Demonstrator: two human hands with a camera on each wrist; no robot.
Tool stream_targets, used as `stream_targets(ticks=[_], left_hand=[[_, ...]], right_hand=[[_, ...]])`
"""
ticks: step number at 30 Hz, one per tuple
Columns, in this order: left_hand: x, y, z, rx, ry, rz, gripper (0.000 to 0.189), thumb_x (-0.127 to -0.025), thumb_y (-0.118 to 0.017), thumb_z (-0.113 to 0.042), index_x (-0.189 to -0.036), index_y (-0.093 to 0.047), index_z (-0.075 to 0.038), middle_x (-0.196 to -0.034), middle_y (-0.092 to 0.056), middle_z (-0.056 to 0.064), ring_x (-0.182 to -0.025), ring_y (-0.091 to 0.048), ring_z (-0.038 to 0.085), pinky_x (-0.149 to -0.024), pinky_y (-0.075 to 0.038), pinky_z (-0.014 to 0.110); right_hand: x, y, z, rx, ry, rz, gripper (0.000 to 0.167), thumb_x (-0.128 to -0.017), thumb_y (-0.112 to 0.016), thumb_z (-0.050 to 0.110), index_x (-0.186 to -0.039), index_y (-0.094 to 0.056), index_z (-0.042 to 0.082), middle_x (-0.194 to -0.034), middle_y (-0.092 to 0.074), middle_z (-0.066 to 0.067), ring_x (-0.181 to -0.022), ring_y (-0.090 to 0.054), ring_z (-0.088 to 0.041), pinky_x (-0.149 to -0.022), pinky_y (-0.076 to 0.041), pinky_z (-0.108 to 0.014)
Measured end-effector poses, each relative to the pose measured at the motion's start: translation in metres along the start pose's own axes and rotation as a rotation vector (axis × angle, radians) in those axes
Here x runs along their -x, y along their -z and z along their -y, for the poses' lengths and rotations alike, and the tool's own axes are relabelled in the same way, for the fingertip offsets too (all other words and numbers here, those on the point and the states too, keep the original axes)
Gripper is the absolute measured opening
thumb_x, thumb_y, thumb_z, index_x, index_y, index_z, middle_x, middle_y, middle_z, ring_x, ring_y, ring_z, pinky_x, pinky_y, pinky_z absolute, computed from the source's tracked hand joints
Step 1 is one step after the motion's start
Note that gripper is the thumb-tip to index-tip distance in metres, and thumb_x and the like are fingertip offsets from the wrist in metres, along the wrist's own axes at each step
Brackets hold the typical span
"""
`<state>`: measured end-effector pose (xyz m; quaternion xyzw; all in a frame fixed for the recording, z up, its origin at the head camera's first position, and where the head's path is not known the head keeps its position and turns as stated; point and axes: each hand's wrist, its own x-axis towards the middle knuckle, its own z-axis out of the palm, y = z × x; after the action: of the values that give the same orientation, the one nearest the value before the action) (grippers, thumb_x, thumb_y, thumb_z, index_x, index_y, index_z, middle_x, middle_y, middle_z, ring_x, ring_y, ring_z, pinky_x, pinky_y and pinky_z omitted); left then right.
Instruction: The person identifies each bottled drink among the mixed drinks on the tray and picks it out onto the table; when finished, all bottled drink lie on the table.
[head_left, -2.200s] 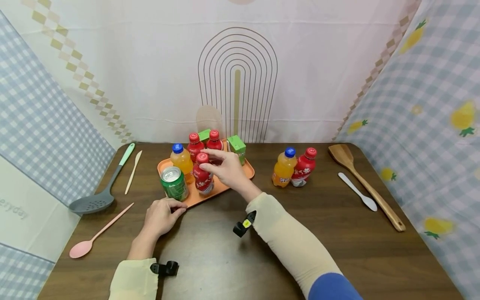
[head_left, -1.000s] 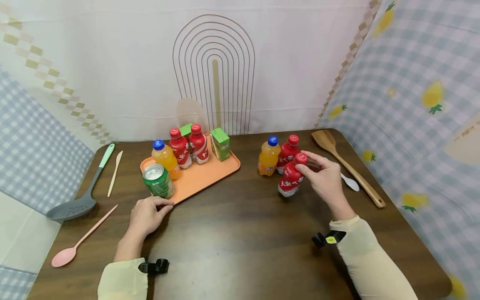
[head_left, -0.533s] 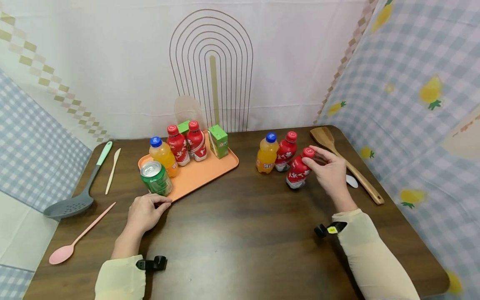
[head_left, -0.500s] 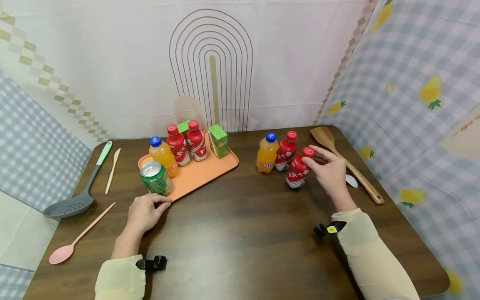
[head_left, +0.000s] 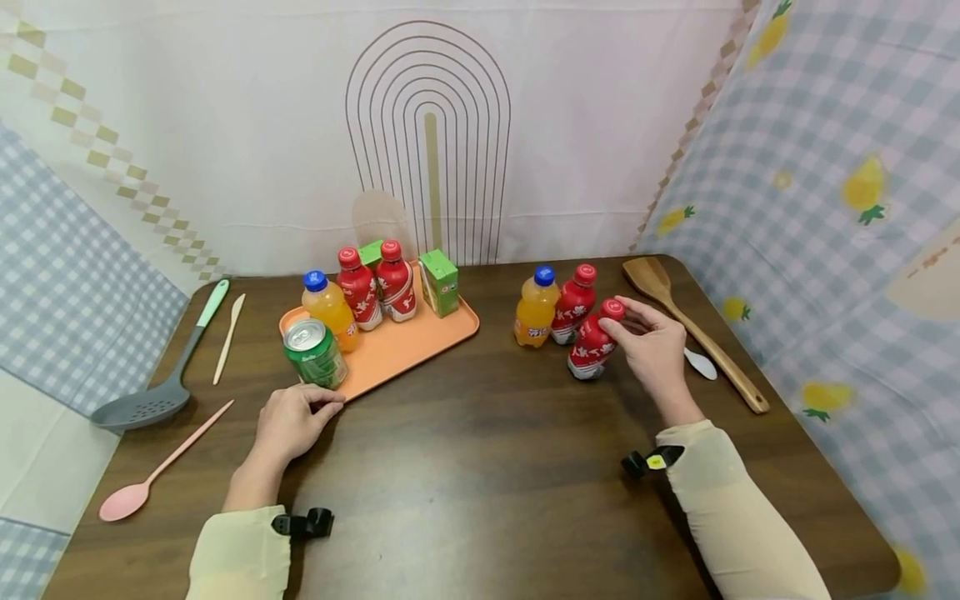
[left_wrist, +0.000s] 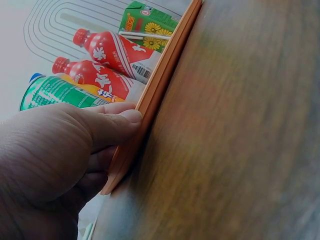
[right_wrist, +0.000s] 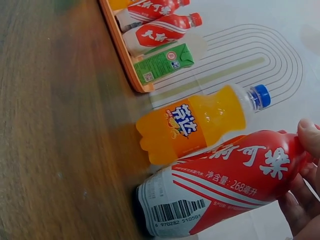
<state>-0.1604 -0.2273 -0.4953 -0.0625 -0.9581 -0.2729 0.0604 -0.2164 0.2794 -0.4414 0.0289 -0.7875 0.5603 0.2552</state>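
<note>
My right hand [head_left: 654,348] pinches a red-capped cola bottle [head_left: 593,342] near its neck; the bottle leans slightly, and I cannot tell if its base touches the table. Just behind it stand another red bottle [head_left: 574,305] and an orange soda bottle [head_left: 536,310] with a blue cap. My left hand [head_left: 292,423] pinches the near corner of an orange tray [head_left: 405,354], thumb on the rim in the left wrist view. On the tray are a green can [head_left: 315,358], an orange soda bottle [head_left: 332,312], two red bottles [head_left: 396,287] and green drink cartons [head_left: 440,285].
At the left lie a grey slotted turner [head_left: 150,404], a cream knife [head_left: 229,337] and a pink spoon [head_left: 127,500]. A wooden spatula [head_left: 697,333] and a white spoon [head_left: 701,363] lie at the right. Patterned cloth hangs around the table [head_left: 465,483].
My right hand has carried the red bottle off the tray to the right, beside the other two bottles. Over the last half second it barely shifts. My left hand keeps hold of the tray.
</note>
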Motion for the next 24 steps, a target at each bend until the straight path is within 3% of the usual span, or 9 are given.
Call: stream_targets(ticks=[16,24], left_hand=[[0.000,0.001,0.001,0.000,0.007,0.002,0.009,-0.084,-0.076,-0.021,-0.092,-0.079,-0.017,-0.092,-0.072,0.003,-0.085,-0.065,0.026,-0.073,-0.048,0.048],[0.000,0.001,0.000,-0.001,0.004,0.009,0.008,-0.084,-0.076,-0.021,-0.091,-0.078,-0.018,-0.092,-0.072,0.003,-0.088,-0.065,0.027,-0.074,-0.048,0.051]], right_hand=[[0.000,-0.007,0.002,0.049,0.017,0.003,0.041,-0.077,-0.082,0.016,-0.115,-0.070,0.007,-0.105,-0.070,-0.014,-0.091,-0.065,-0.008,-0.077,-0.053,-0.021],[0.006,-0.010,0.028,0.084,0.064,-0.005,0.038,-0.079,-0.079,0.010,-0.114,-0.068,-0.001,-0.103,-0.069,-0.020,-0.089,-0.066,-0.008,-0.077,-0.054,-0.023]])
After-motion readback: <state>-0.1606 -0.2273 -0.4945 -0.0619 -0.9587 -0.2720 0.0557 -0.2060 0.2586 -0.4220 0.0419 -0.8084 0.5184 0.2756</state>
